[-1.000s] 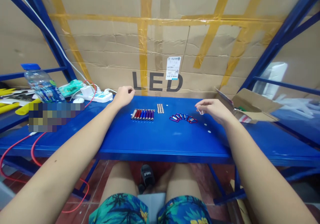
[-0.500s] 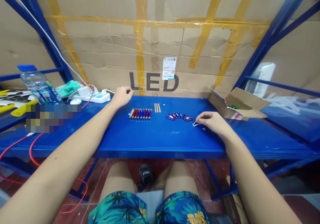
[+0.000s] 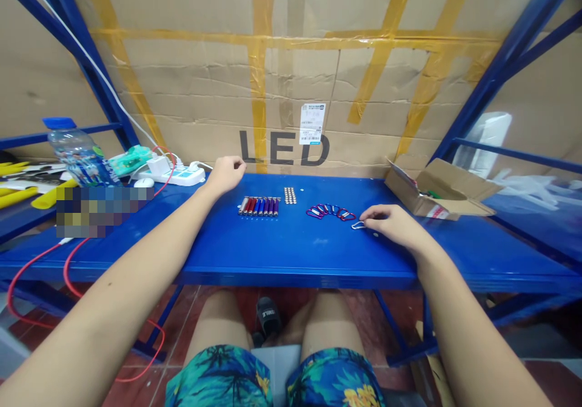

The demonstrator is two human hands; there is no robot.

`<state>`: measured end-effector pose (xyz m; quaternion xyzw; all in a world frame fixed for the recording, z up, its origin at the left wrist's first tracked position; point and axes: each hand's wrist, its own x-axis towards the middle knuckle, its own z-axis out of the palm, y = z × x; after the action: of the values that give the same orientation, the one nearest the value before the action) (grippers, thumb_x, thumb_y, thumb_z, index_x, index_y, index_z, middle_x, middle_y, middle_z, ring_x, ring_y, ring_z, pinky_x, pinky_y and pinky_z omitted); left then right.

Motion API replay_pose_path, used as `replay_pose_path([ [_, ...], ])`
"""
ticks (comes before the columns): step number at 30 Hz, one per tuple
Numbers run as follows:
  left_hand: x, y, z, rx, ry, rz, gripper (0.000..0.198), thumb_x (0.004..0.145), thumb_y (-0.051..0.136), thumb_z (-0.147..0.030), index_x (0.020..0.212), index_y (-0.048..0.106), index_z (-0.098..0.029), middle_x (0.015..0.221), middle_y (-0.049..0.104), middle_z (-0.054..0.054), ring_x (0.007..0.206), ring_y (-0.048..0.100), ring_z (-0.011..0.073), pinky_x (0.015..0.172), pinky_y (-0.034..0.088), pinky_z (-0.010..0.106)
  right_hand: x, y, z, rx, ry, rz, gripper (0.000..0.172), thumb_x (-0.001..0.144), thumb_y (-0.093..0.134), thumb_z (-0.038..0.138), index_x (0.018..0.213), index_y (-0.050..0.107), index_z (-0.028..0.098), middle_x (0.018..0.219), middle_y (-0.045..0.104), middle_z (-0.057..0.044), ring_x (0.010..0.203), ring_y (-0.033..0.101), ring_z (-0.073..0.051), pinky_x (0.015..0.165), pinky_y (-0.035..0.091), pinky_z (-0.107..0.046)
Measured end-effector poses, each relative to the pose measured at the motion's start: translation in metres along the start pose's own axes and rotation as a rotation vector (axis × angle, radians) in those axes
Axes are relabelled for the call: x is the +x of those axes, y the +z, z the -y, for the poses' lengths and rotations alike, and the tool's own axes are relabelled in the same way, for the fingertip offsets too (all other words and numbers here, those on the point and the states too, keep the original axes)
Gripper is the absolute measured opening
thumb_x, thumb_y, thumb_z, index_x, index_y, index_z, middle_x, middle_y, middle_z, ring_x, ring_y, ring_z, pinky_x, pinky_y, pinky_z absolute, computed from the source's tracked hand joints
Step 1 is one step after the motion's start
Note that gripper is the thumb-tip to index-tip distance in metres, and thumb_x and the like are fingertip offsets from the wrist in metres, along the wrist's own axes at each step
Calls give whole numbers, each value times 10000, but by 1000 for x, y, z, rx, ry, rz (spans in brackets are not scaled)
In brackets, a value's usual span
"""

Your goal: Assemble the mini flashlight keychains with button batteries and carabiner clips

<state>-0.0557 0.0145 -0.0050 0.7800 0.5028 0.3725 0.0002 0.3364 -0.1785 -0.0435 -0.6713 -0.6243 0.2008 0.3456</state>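
On the blue table [image 3: 291, 252] lie a row of small coloured flashlights [image 3: 259, 206], a block of button batteries [image 3: 290, 195] and a row of coloured carabiners [image 3: 330, 211]. My right hand [image 3: 394, 224] rests on the table just right of that row, fingers pinched on a silver carabiner [image 3: 357, 225] lying at the row's right end. My left hand [image 3: 226, 173] rests at the table's back edge, fingers curled closed, left of the flashlights; nothing shows in it.
An open cardboard box [image 3: 439, 190] stands at the back right. At the back left are a power strip [image 3: 175, 177] with plugs, a red cable [image 3: 40, 261] and a water bottle [image 3: 78, 150]. A big cardboard wall marked LED [image 3: 284, 147] closes the back.
My right hand came down from above the carabiners to the table, bringing the silver carabiner down beside the row's right end. My left hand stayed put.
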Motion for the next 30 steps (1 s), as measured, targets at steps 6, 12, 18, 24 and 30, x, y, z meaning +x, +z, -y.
replay_pose_path([
  [6, 0, 0, 0, 11, -4, -7, 230, 836, 514, -264, 780, 718, -174, 823, 741, 97, 777, 637, 221, 744, 457, 317, -5, -4, 4, -3, -13, 55, 288, 680, 676, 394, 864, 734, 179, 899, 722, -53, 686, 598, -166, 664, 468, -298],
  [12, 0, -1, -2, 17, -4, -1, 243, 846, 504, -277, 784, 715, -175, 837, 744, 98, 800, 640, 223, 769, 464, 317, -6, -4, 2, -44, -46, 45, 368, 651, 755, 504, 842, 746, 189, 925, 722, -64, 766, 623, -204, 724, 469, -331],
  [18, -1, -2, -3, 11, -19, 7, 244, 843, 510, -281, 789, 725, -179, 843, 748, 100, 809, 646, 232, 794, 472, 322, -4, 1, 4, -22, -48, 7, 345, 634, 785, 490, 795, 733, 189, 894, 729, -74, 791, 635, -222, 715, 482, -334],
  [24, -3, -1, -5, 18, -16, 19, 240, 835, 515, -274, 786, 728, -174, 847, 750, 103, 819, 650, 236, 801, 475, 322, 0, 4, -1, 41, -29, -4, 416, 616, 807, 486, 861, 695, 170, 905, 700, -66, 687, 589, -161, 622, 467, -292],
  [30, -3, 0, -4, 11, -3, 28, 245, 841, 506, -273, 782, 722, -173, 839, 745, 103, 818, 652, 239, 796, 474, 333, 0, 5, 1, 64, -8, 39, 412, 638, 794, 514, 800, 623, 176, 767, 655, -24, 558, 515, -114, 528, 428, -267],
])
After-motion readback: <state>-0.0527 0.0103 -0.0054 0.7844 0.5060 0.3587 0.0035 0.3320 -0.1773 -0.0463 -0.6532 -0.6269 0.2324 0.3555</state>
